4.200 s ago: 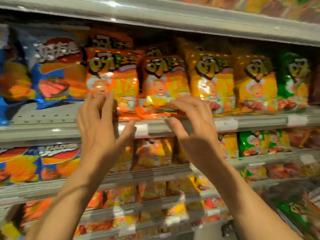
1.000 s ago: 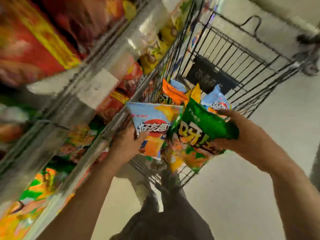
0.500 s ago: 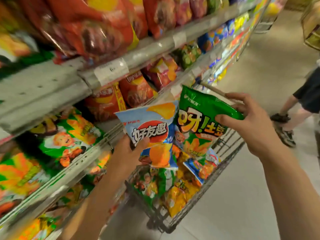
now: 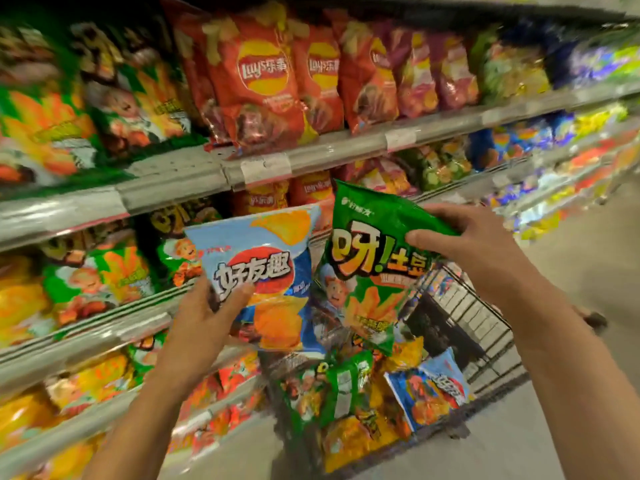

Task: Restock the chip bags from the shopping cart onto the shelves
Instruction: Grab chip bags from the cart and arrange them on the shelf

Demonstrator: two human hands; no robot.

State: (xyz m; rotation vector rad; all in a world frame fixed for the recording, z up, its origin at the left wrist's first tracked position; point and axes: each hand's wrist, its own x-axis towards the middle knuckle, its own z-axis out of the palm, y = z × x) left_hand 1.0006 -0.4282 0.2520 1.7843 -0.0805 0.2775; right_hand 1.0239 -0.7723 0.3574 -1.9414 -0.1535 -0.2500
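**Two chip bags lifted from the cart and turned toward the shelves**

A person stands in a snack aisle, seen from their own head. The left hand (image 4: pixel 207 317), at about 8 o'clock from the centre of the view, holds a blue chip bag (image 4: pixel 263 275); the thumb lies across its front and the fingers curl behind its lower left edge. The right hand (image 4: pixel 474 244), at 3 o'clock, pinches the top right corner of a green chip bag (image 4: pixel 367 265), thumb in front and fingers wrapped over the upper edge. The two bags hang side by side, edges nearly touching, in front of the shelves (image 4: pixel 311 155).

A second ago both bags were low over the shopping cart (image 4: pixel 481 317); since then the view has swung up and left, and the bags now sit level with the middle shelf. The cart lies below them at 5 o'clock, with more bags (image 4: pixel 429 386) inside, green, yellow and blue.

This suggests the picking step is finished and placing comes next. Green bags of what looks like the same brand sit on the shelves at 9 o'clock, though blur makes the match uncertain. No matching blue stock is clear in this view, so that bag may belong further along.
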